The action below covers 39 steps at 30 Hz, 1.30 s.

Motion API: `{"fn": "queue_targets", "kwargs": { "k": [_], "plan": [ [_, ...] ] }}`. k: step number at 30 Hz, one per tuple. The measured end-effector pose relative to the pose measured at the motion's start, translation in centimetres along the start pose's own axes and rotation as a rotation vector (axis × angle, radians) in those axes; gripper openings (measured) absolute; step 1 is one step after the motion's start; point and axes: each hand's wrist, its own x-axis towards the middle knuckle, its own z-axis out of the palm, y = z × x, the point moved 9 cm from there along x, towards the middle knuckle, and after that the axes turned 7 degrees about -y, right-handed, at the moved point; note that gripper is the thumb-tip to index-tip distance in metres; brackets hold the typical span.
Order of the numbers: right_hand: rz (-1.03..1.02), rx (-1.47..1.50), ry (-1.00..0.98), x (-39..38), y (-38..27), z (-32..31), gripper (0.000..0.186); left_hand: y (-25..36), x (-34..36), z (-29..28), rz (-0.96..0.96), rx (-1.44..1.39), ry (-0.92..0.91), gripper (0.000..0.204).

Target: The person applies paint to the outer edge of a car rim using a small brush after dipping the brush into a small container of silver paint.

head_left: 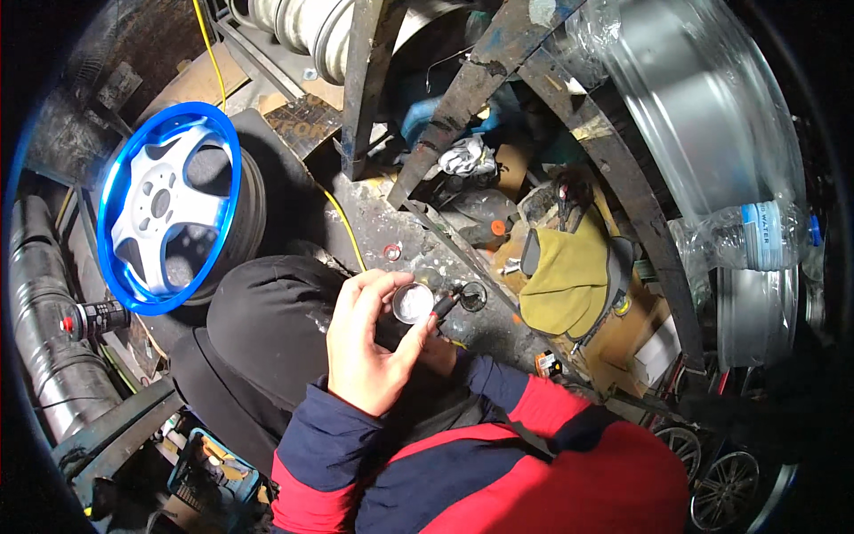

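The left hand point(369, 343) hides most of the right hand point(438, 351).

This is a wheel repair workshop, cluttered and grimy. A blue-rimmed alloy wheel point(165, 206) with white spokes leans on the floor at the left, bare silver rims point(307, 27) are stacked at the top, and more spoked wheels point(725, 489) lie at the lower right. A large rim wrapped in clear plastic point(703, 98) fills the upper right. A paint-flecked steel frame point(623, 178) crosses the scene above a stained floor point(382, 222), with a spray can point(93, 318), rags point(467, 156), cardboard and a yellow cable point(342, 222) scattered about.
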Motion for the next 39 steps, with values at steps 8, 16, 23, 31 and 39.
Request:
{"fn": "queue_targets", "kwargs": {
  "k": [8,16,23,31,39],
  "plan": [
    [0.037,0.041,0.033,-0.5,2.2,-0.6,0.019,-0.8,-0.2,-0.2,-0.031,-0.035,-0.020,0.048],
    [0.051,0.146,0.147,-1.6,1.5,-2.1,0.029,-1.0,-0.3,-0.7,-0.035,-0.114,-0.002,0.048],
    [-0.289,0.592,0.650,-5.1,-14.3,-18.9,0.030,-1.4,-0.5,-0.4,0.005,-0.059,-0.023,0.050],
    [-0.472,0.199,0.499,-8.2,-27.1,-20.9,0.074,-1.2,-0.9,-0.8,-0.004,0.029,0.018,0.051],
    [-0.448,-0.032,0.426,-6.9,-30.0,-20.1,0.043,-1.2,-1.0,-0.5,-0.002,0.058,0.014,0.050]
  ]
}}
